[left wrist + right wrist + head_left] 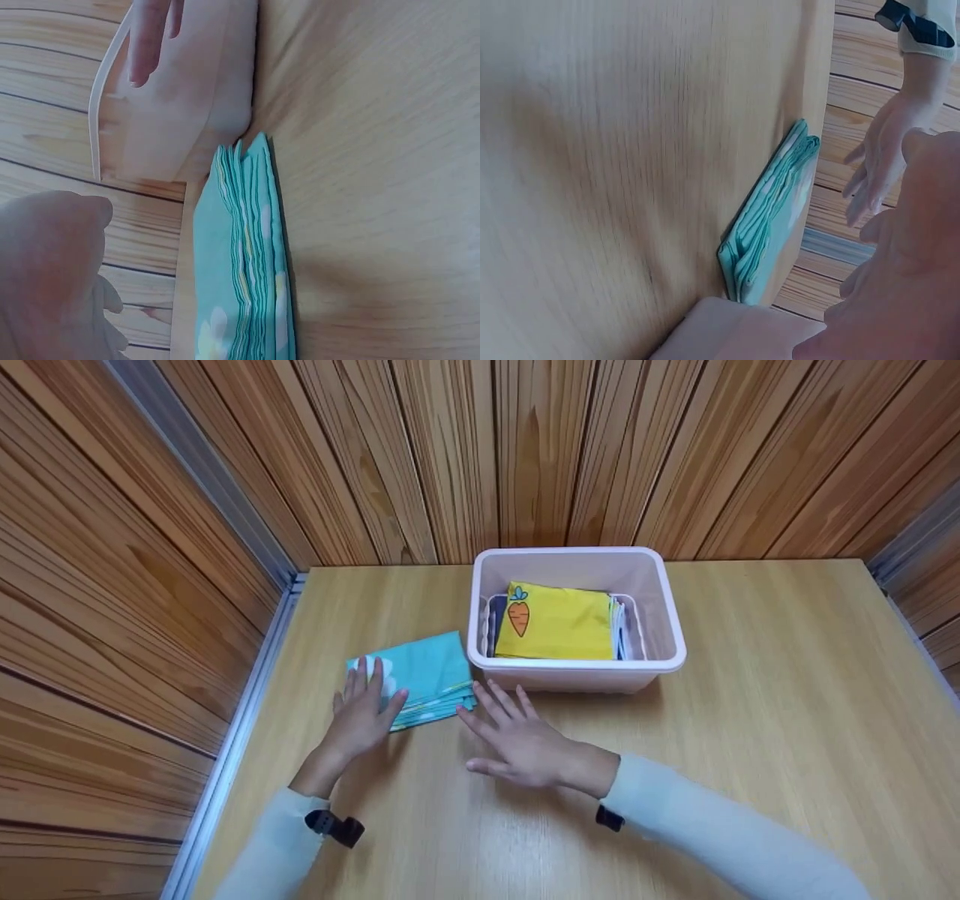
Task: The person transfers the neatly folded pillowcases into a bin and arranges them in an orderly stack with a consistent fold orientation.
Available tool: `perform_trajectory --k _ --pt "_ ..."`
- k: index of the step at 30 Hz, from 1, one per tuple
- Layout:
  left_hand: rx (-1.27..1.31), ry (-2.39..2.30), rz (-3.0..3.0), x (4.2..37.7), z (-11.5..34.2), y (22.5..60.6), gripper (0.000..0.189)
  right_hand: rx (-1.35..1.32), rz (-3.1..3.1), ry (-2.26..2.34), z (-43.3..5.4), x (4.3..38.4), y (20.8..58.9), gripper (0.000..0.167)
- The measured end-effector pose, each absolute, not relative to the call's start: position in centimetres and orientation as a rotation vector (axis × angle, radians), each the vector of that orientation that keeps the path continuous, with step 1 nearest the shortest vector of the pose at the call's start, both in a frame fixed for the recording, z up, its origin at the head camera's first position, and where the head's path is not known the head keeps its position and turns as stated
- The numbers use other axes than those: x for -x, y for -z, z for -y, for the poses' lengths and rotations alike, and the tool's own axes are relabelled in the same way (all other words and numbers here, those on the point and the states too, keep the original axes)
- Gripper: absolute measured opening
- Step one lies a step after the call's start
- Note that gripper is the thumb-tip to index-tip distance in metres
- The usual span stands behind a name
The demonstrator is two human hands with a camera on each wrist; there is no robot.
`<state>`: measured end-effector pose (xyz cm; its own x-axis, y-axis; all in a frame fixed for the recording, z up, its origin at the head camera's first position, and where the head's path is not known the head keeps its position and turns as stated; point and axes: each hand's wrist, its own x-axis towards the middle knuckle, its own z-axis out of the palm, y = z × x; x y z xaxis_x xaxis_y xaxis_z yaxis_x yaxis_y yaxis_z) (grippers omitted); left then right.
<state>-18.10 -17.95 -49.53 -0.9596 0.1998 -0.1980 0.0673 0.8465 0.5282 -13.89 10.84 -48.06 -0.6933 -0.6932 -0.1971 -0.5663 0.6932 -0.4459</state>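
Note:
A folded turquoise cloth (pixel 431 667) with white and yellow patches lies flat on the table, its layered edges visible in the left wrist view (pixel 244 255). Above its left part, my left hand (pixel 360 720) hovers with fingers spread; the right wrist view shows a gap between that hand (pixel 892 142) and the cloth. My right hand (pixel 529 746) is held in the air, fingers spread, beside the cloth's right end and in front of a pale pink bin (pixel 577 665). Neither hand holds anything.
Inside the bin, a folded yellow cloth with a carrot print (pixel 566 622) stands beside dark and white-blue folded fabric, partly hidden. Wood-plank walls (pixel 532 457) border the table (pixel 787 697) behind and at both sides. Metal rails (pixel 247 720) run along the corners.

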Motion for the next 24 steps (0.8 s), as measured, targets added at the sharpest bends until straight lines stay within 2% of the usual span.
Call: perform_trajectory --k 14,24 --pt "0.033 -0.957 -2.687 18.9 19.8 50.8 0.085 0.845 -2.527 0.678 -9.1 15.4 50.7 0.081" --pt "0.136 -1.02 -2.643 19.2 20.8 52.0 0.085 0.638 -2.507 0.878 -7.5 16.5 51.9 0.09"
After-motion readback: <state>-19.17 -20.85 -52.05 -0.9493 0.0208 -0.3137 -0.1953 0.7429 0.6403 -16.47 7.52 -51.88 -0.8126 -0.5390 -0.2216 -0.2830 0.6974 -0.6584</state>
